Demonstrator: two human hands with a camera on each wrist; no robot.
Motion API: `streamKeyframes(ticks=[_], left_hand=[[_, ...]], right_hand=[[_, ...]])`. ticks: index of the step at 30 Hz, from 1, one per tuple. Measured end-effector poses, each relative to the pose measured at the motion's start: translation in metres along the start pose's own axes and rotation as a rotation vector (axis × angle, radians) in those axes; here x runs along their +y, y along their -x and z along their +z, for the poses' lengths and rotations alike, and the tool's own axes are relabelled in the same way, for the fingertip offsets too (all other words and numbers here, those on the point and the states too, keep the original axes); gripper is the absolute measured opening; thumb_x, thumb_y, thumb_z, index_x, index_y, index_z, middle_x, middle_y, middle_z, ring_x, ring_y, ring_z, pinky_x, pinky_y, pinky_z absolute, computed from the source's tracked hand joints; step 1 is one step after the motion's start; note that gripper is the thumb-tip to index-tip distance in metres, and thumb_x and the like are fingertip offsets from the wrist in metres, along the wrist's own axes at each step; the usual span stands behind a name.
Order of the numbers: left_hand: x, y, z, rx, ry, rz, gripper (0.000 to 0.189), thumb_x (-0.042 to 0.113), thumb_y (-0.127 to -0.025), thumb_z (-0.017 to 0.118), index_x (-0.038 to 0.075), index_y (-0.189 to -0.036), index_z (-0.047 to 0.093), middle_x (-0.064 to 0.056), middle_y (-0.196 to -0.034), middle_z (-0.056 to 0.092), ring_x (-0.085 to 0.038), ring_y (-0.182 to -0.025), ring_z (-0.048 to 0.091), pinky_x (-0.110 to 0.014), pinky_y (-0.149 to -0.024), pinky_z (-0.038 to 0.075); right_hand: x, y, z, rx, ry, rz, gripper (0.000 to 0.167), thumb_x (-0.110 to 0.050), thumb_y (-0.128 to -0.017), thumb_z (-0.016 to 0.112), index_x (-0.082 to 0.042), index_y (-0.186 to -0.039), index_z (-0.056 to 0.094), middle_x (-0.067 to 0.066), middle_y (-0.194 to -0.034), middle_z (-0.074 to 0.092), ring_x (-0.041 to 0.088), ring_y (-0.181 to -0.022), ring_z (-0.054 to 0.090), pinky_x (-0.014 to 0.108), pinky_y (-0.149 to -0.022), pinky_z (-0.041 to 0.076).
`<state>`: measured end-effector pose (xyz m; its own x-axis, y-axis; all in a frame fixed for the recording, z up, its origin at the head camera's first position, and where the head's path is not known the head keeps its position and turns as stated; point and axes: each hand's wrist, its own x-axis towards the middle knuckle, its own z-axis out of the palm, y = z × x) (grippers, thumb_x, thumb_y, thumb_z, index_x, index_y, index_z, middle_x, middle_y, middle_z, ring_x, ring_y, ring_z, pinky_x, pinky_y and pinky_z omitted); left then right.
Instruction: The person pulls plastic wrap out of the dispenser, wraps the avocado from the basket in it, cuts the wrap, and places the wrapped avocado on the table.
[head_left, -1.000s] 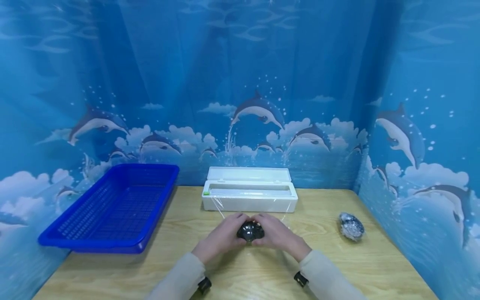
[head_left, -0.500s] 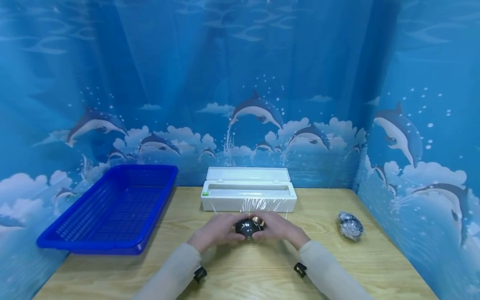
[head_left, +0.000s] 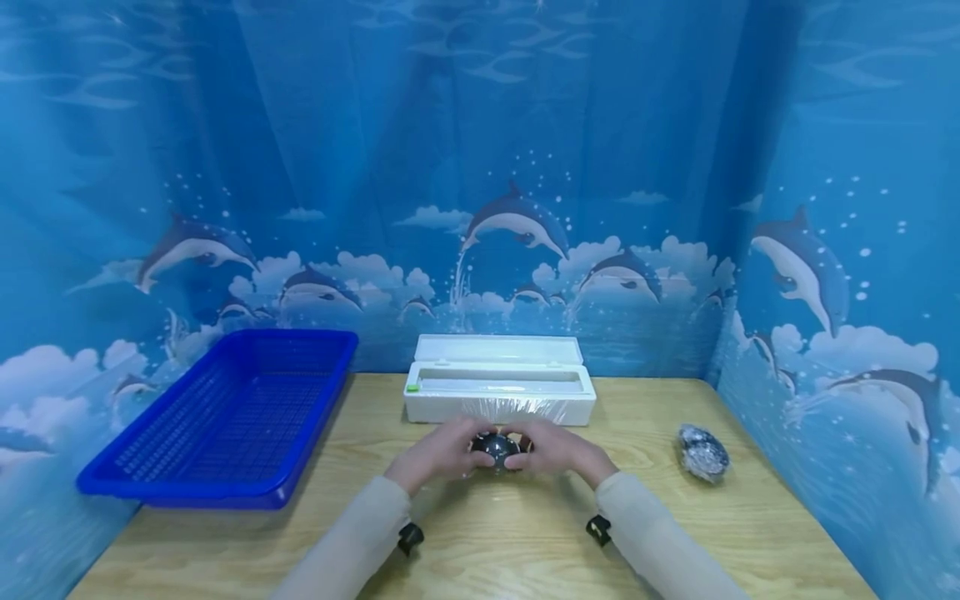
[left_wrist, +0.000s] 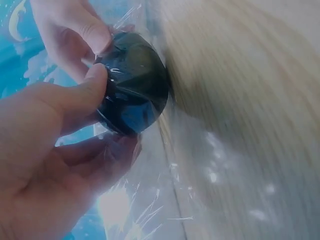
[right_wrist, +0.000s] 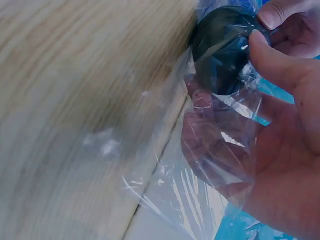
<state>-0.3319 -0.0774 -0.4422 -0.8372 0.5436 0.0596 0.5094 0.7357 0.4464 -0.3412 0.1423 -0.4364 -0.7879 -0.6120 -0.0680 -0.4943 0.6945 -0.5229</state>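
A smooth, dark, rounded object (head_left: 497, 450) with clear cling film (left_wrist: 135, 205) over it is held between both hands, just in front of the white cling film box. My left hand (head_left: 444, 454) grips its left side, thumb on the near face and fingers curled behind. On the other side my right hand (head_left: 551, 450) holds it likewise, the two thumbs close together. In the right wrist view the film (right_wrist: 220, 145) drapes over the right fingers and stretches back toward the box. The object's exact kind cannot be told through the film.
The white cling film box (head_left: 498, 408) stands at the back with its lid raised and a green piece at its left end. A blue plastic basket (head_left: 281, 492) is on the left. On the right lies a film-wrapped dark object (head_left: 702, 454) on the wooden table (head_left: 750, 533).
The hands stay around the dark object, with thumbs and fingers shifting slightly over it. Film between object and box now shows gathered, shiny creases where a second ago it showed mainly thin edge lines.
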Motion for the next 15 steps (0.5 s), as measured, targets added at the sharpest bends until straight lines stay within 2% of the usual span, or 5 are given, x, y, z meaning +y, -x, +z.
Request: streamKeyframes(ticks=[5,9,15], left_hand=[[-0.003,-0.005,-0.002,-0.034,0.059,-0.022,0.038,0.025,-0.092,0.076,0.018,-0.129,0.069,0.0,-0.124,0.073,-0.012,-0.11,0.068,-0.034,-0.101,0.057],[-0.002,-0.004,-0.003,-0.05,0.069,-0.03,0.039,0.027,-0.094,0.074,0.017,-0.132,0.067,-0.002,-0.126,0.072,-0.015,-0.112,0.068,-0.037,-0.103,0.056],[-0.002,-0.001,-0.004,-0.035,0.083,-0.078,0.051,0.029,-0.094,0.075,0.017,-0.141,0.06,-0.006,-0.142,0.065,-0.025,-0.128,0.063,-0.047,-0.111,0.052]], right_hand=[[0.008,-0.006,0.0,-0.004,-0.038,0.008,0.045,-0.032,-0.096,0.073,-0.013,-0.135,0.065,0.008,-0.129,0.068,0.017,-0.102,0.065,0.044,-0.092,0.058],[0.009,-0.007,-0.002,0.012,-0.048,0.033,0.046,-0.032,-0.093,0.076,-0.01,-0.132,0.067,0.01,-0.125,0.071,0.02,-0.102,0.068,0.045,-0.093,0.059],[-0.004,-0.002,-0.003,0.135,0.021,0.03,0.047,-0.027,-0.089,0.081,-0.006,-0.129,0.068,0.012,-0.124,0.072,0.027,-0.11,0.068,0.048,-0.094,0.059]])
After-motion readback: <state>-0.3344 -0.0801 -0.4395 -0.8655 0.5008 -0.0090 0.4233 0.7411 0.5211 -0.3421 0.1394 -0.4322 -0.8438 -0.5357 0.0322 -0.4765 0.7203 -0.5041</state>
